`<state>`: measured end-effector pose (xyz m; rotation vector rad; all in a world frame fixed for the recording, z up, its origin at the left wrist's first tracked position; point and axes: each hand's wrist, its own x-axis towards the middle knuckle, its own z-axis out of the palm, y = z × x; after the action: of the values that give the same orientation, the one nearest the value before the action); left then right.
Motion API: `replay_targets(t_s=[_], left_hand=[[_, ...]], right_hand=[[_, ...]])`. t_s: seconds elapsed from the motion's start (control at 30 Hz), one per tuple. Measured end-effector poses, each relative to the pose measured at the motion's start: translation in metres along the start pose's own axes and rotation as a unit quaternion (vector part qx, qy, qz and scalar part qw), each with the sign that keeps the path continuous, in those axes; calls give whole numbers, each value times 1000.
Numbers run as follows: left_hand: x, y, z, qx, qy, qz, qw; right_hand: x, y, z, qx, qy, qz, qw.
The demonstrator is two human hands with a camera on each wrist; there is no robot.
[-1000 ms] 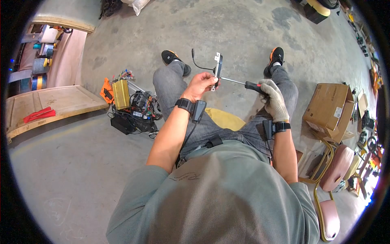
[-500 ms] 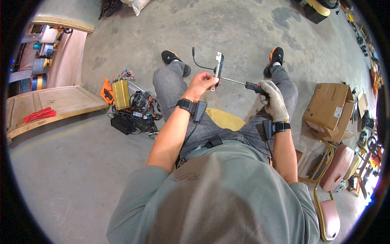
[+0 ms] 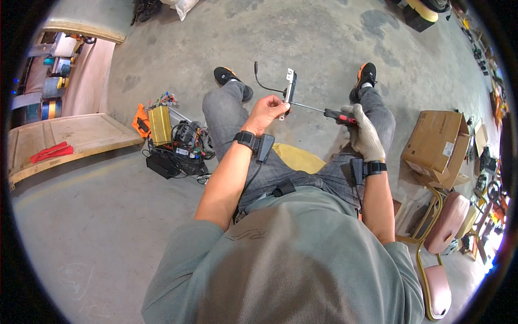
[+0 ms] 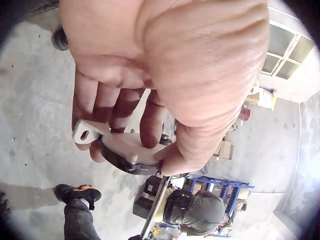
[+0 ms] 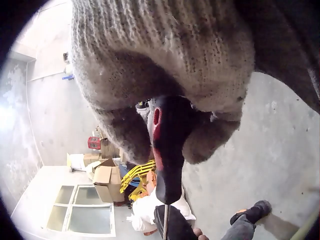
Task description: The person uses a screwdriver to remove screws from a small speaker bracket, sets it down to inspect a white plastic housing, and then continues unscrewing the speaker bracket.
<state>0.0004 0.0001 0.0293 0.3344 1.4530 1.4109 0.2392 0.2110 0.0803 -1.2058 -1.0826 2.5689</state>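
Note:
My bare left hand [image 3: 271,112] pinches a slim metal-and-black part with slotted end tabs [image 3: 290,86] upright between thumb and fingers. In the left wrist view, a white tab with a slot [image 4: 86,134] sticks out past the fingers. A thin black cable with a plug end [image 3: 258,75] curves up from the part's left side. My right hand [image 3: 367,134], in a knitted glove, holds a screwdriver by its black-and-red handle [image 5: 170,150], gloved fingers on both sides of it. The screwdriver's shaft [image 3: 309,107] runs leftward, its end meeting the part's side near my left fingertips.
Left of my legs lies a pile of electronics and wires [image 3: 186,140] with a gold box [image 3: 159,125]. Farther left, red strips [image 3: 52,152] rest on a wooden board [image 3: 97,132]. A cardboard box [image 3: 434,143] and pink-padded chairs [image 3: 449,221] stand to the right.
The screwdriver handle has turned, so its red side now faces up. My right hand has rolled and its fingers have shifted on the handle. The left hand holds the part almost still.

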Motion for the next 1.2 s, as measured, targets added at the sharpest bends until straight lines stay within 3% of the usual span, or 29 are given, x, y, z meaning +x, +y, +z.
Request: replay_targets(t_s=[0.13, 0.2, 0.3, 0.33, 0.4, 0.43, 0.5, 0.53, 0.6, 0.7, 0.73, 0.8, 0.83, 0.9, 0.93, 1.0, 1.1, 1.13, 1.2], left_hand=[[-4, 3, 4, -6, 19, 10, 1000], [-1, 0, 3, 0, 16, 5, 1000], [0, -4, 2, -15, 15, 8, 1000], [0, -3, 1, -16, 15, 9, 1000], [1, -2, -3, 60, -11, -7, 998], [1, -3, -3, 61, -10, -8, 998], [2, -6, -4, 28, -7, -2, 1000], [3, -7, -4, 29, -7, -3, 1000], [3, -7, -6, 27, -13, -4, 1000], [1, -3, -3, 36, -16, -8, 999], [0, 0, -1, 35, -16, -8, 999], [-3, 3, 4, 0, 6, 1, 1000], [-3, 3, 4, 0, 7, 0, 1000], [-3, 2, 5, -12, 13, 4, 1000], [-3, 1, 4, -11, 13, 3, 1000], [-2, 1, 2, -24, 0, -1, 1000], [-3, 3, 4, -37, 0, -17, 999], [-5, 5, 5, -39, 0, -15, 999], [-7, 10, 6, -87, -8, -24, 996]], right_hand=[[10, 4, -8, -72, 5, 13, 997], [9, 10, -1, -48, 29, -76, 996], [9, 13, -1, -21, 34, -104, 994], [9, 12, -1, -22, 33, -103, 994], [10, 7, -4, 5, 54, 5, 999], [10, 3, -7, 6, 53, 6, 999], [9, -5, -13, -157, -24, 59, 985], [10, -1, -12, -157, -24, 59, 986], [12, 10, -4, -83, 22, -61, 994], [8, 11, 5, -35, 51, -98, 993], [9, 11, 1, -36, 51, -98, 993], [11, 7, -11, -41, 3, 4, 999], [12, 5, -13, -41, 2, 5, 999], [12, -1, -16, -151, -31, 68, 986], [11, 0, -13, -150, -31, 68, 986], [10, 8, -3, -41, 1, -57, 998], [7, 7, 2, 3, 14, -84, 996], [7, 6, -1, 1, 13, -84, 996], [10, 5, -12, -19, -39, -10, 999]])
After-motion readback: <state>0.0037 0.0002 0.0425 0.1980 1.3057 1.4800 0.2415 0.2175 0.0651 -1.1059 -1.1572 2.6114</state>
